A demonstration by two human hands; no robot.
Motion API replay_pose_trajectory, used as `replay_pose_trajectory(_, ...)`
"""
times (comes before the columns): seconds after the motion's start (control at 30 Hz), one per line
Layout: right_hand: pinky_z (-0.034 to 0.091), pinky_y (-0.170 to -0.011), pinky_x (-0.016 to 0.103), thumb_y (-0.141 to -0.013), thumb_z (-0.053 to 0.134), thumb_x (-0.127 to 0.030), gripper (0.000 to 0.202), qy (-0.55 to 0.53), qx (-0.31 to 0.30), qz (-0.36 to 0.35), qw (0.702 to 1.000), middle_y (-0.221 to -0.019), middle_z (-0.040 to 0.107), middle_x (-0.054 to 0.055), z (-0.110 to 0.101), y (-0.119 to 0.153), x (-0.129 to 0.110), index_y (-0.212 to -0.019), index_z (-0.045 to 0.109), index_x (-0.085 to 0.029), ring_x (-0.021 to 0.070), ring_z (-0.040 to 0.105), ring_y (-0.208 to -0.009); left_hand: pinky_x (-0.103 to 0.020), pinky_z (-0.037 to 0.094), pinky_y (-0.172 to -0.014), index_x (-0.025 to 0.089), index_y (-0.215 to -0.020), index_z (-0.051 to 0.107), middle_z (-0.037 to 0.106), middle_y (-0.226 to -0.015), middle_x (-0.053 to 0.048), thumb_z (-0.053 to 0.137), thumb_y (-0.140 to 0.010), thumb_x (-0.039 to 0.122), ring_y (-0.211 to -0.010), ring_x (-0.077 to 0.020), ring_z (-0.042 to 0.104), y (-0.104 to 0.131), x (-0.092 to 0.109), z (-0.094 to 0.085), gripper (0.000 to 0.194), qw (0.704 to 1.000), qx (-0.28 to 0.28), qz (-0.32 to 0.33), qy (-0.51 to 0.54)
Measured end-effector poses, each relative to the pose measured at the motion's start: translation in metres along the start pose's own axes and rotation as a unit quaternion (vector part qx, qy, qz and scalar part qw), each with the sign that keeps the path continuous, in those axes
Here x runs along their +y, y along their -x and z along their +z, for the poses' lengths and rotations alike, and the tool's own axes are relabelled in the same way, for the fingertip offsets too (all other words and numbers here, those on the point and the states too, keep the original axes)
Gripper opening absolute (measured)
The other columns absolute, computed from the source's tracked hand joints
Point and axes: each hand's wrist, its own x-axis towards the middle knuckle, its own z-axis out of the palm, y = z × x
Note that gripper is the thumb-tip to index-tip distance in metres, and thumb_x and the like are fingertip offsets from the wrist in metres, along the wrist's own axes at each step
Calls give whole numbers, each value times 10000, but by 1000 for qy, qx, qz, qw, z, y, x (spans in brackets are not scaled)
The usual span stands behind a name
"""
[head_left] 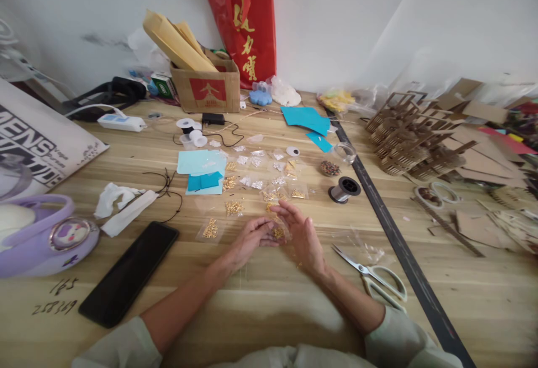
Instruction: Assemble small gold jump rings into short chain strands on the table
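Note:
My left hand [251, 240] is closed on the edge of a small clear bag of gold beads [278, 232] near the middle of the table. My right hand [303, 238] is beside the bag's right side, its fingers apart and the palm turned toward the bag. Further left lie more clear bags of gold beads [210, 228], and bags of silver pieces [252, 182] are spread beyond my hands. A spool of wire [345, 190] stands to the right, with a round container of small dark beads [330, 168] behind it.
White-handled scissors [374, 278] lie right of my right forearm. A black phone [129, 273] and a purple object [46, 236] are at the left. Blue sheets [204, 169] lie beyond my left hand. Brown cardboard pieces [403, 138] pile up at the right, past a dark strip [390, 233].

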Motion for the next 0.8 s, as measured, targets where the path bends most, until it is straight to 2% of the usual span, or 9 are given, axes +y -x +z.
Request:
replay_pose_trajectory(0.27,227,-1128,446,-825,393,-712,638,46,-61,-68,995,-1267,593,73,-6,-2,-9,-1229,559,-248,251,455,-1265,-312,533,-731,122,-881,610,703,-879,-83,748,-705,408,-733,-204,702,-1,-1,-3,364,999,-20,5,26)
replay_pose_trajectory(0.37,233,-1133,455,-844,362,-700,617,53,-58,-92,993,-1285,579,75,-10,-6,-18,-1219,545,-246,246,449,-1278,-295,535,-722,105,-888,606,715,-808,-99,735,-726,394,-750,-217,708,-1,2,-5,355,998,-38,-2,41)
replay_pose_trajectory(0.47,326,-1082,441,-875,406,-623,497,73,-16,-93,993,-1248,588,77,-15,-7,-31,-1173,543,-249,237,494,-1231,-291,540,-727,91,-898,606,722,-797,-119,700,-771,339,-771,-222,710,0,5,-7,294,997,-48,-7,60)
replay_pose_trajectory(0.57,458,-912,353,-870,555,-428,266,184,24,-89,979,-1056,626,47,-21,-3,-46,-1055,561,-236,193,585,-1035,-288,546,-719,83,-895,606,725,-796,-129,646,-816,268,-777,-224,713,-1,7,-9,205,996,-47,-8,81)
replay_pose_trajectory(0.63,473,-735,277,-866,573,-347,151,313,-11,-52,948,-847,613,17,-27,3,-54,-917,573,-205,150,591,-810,-289,551,-720,79,-891,606,725,-796,-132,608,-839,227,-781,-224,715,-2,7,-11,156,995,-41,-8,93)
replay_pose_trajectory(0.67,450,-661,254,-869,563,-319,125,382,-45,-32,922,-772,594,5,-30,7,-56,-868,570,-194,136,569,-725,-291,552,-725,78,-891,606,725,-799,-134,591,-848,211,-785,-223,715,-2,7,-12,140,994,-40,-7,98)
replay_pose_trajectory(0.73,404,-608,241,-881,527,-248,86,523,-118,-14,844,-740,582,3,-36,16,-57,-844,570,-185,127,542,-670,-297,555,-742,78,-893,606,725,-808,-137,561,-865,189,-794,-221,716,-3,7,-12,124,994,-42,-7,103)
replay_pose_trajectory(0.8,371,-600,247,-893,487,-188,100,643,-175,-10,745,-764,583,14,-40,24,-52,-833,567,-178,129,535,-658,-302,555,-757,77,-896,606,725,-818,-141,539,-877,179,-801,-218,716,-3,8,-12,124,994,-42,-8,103)
